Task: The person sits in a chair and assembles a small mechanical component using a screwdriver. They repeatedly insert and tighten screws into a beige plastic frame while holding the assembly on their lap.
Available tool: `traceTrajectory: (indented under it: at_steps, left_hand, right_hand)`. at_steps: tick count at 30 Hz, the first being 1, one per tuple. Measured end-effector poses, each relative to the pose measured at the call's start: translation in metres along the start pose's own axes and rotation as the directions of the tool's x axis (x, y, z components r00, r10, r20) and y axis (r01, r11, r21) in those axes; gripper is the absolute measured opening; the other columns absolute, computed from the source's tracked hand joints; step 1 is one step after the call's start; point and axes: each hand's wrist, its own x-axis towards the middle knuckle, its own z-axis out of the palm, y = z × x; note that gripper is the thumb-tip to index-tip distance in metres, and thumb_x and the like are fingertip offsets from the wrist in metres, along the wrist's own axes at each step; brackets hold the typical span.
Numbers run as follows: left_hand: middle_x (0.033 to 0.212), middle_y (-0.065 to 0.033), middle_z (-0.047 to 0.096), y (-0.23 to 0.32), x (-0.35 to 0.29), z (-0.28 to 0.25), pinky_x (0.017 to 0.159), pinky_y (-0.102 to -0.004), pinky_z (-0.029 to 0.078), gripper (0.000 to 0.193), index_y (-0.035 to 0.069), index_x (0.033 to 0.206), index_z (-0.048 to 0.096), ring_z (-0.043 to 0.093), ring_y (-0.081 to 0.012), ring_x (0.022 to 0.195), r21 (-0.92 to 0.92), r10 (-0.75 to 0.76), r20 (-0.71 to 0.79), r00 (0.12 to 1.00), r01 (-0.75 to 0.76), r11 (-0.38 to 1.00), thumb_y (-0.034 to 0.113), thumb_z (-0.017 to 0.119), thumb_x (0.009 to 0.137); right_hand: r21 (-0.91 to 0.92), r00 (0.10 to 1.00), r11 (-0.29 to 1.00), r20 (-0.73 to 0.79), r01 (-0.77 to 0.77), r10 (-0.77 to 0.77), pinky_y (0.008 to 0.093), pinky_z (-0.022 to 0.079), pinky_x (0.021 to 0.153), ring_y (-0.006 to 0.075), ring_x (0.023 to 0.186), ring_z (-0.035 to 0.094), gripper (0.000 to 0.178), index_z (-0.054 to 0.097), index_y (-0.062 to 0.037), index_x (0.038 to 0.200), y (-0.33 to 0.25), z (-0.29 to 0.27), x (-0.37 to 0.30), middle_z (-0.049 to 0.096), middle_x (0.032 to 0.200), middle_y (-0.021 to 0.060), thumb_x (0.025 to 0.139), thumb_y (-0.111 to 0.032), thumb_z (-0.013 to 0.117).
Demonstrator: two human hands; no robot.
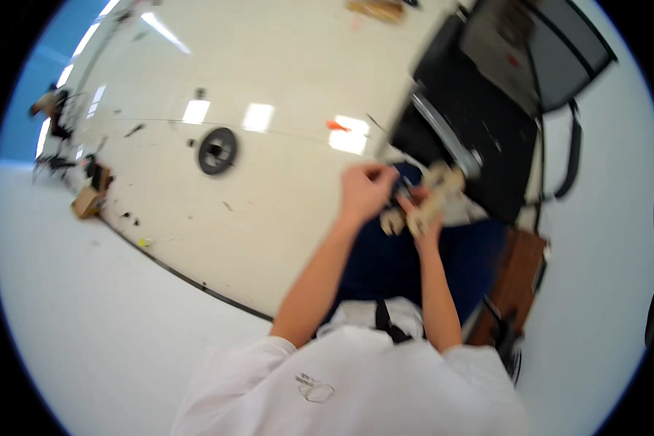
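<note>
My right hand (427, 227) grips a beige object (440, 195) with several rounded, wheel-like knobs, above my dark blue trousers (385, 254). The blur hides its exact kind. Close beside it on the left, my left hand (365, 190) is closed, with its fingertips pinched together. Something small and dark shows near those fingertips, but I cannot make out what they hold. A gap separates the two hands.
A black chair (479, 109) with a mesh back stands at the right, a silvery bar (443, 131) on its seat. On the pale floor lie a dark wheel-like ring (227, 151) and an orange piece (336, 126). Cardboard boxes (87, 202) stand far left, near another person (47, 105).
</note>
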Motion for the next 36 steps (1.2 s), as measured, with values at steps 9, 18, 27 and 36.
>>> traceTrajectory:
  at_steps: [9, 18, 27, 36]
  left_hand:
    - [0.074, -0.0157, 0.071, -0.003, -0.007, -0.002, 0.066, -0.0340, 0.054, 0.023, -0.002, 0.087, 0.074, 0.069, -0.0215, 0.067, 0.039, 0.076, -0.012, 0.997, -0.075, 0.996, 0.020, 0.073, 0.082]
    - [0.077, -0.0176, 0.071, 0.010, -0.009, 0.008, 0.070, -0.0359, 0.055, 0.025, -0.002, 0.086, 0.074, 0.070, -0.0225, 0.070, 0.070, -0.003, 0.108, 0.994, -0.005, 0.998, 0.023, 0.073, 0.082]
    - [0.076, -0.0115, 0.074, 0.008, -0.022, 0.013, 0.069, -0.0287, 0.055, 0.023, -0.003, 0.089, 0.076, 0.071, -0.0163, 0.070, 0.120, 0.071, 0.017, 0.997, -0.072, 0.990, 0.019, 0.075, 0.083]
    - [0.078, -0.0083, 0.074, 0.017, -0.007, -0.004, 0.067, -0.0256, 0.052, 0.020, -0.004, 0.090, 0.076, 0.067, -0.0116, 0.071, 0.102, -0.001, 0.072, 0.997, -0.006, 0.995, 0.016, 0.075, 0.084]
  right_hand:
    - [0.353, 0.985, 0.934, 0.171, -0.055, -0.007, 0.0291, 0.051, 0.084, 0.0149, 0.093, 0.059, 0.052, 0.057, -0.0038, 0.130, 0.031, -0.016, 0.006, 0.051, 0.123, 0.0069, 0.081, 0.002, 0.072]
    - [0.104, 0.993, 0.988, -0.028, 0.115, -0.113, 0.0351, 0.052, 0.085, 0.0223, 0.094, 0.064, 0.033, 0.066, -0.0008, 0.110, 0.041, -0.019, 0.001, 0.066, 0.105, 0.0108, 0.083, -0.015, 0.079]
    - [0.394, 0.998, 0.917, 0.011, -0.056, 0.056, 0.0217, 0.047, 0.064, 0.0072, 0.071, 0.054, 0.042, 0.060, -0.0021, 0.099, -0.002, -0.015, -0.015, 0.056, 0.079, -0.0003, 0.069, -0.004, 0.089]
    - [0.340, 0.999, 0.940, -0.001, 0.034, -0.036, 0.0209, 0.047, 0.065, 0.0070, 0.071, 0.053, 0.034, 0.068, -0.0010, 0.105, -0.015, 0.000, -0.011, 0.057, 0.082, 0.0000, 0.074, -0.001, 0.083]
